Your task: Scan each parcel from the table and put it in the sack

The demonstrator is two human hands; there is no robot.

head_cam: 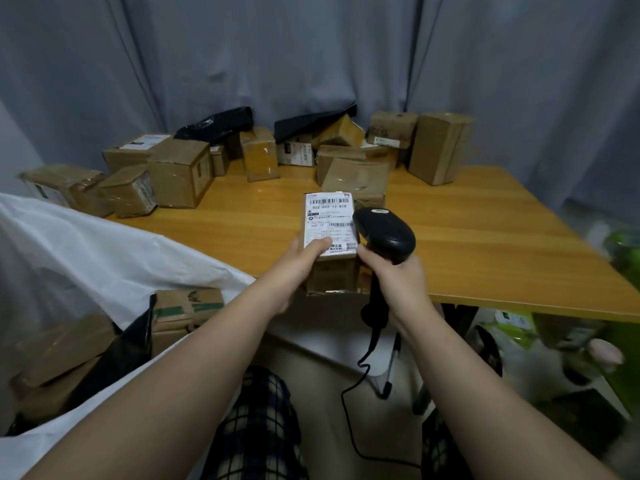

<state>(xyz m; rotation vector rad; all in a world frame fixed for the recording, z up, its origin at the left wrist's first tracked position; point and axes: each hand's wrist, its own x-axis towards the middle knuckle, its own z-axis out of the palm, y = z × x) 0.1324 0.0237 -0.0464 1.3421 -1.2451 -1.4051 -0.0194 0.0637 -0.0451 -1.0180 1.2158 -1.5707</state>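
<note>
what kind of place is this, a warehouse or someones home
Probably a room in a home used as a makeshift parcel-sorting spot, not a warehouse: taped cardboard parcels piled on a small wooden table, a grey curtain hung behind it, and a white sack holding boxes.

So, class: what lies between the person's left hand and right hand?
In the head view, the labelled parcel lies between them: the left hand grips its near-left corner, and the right hand holds the black scanner against its right edge.

grey curtain (pixel 311 46) hangs behind the bench | green packaging (pixel 623 244) blurred at right edge | pink flower-like thing (pixel 606 353) on floor at right | plaid cloth (pixel 256 427) at bottom centre
</note>
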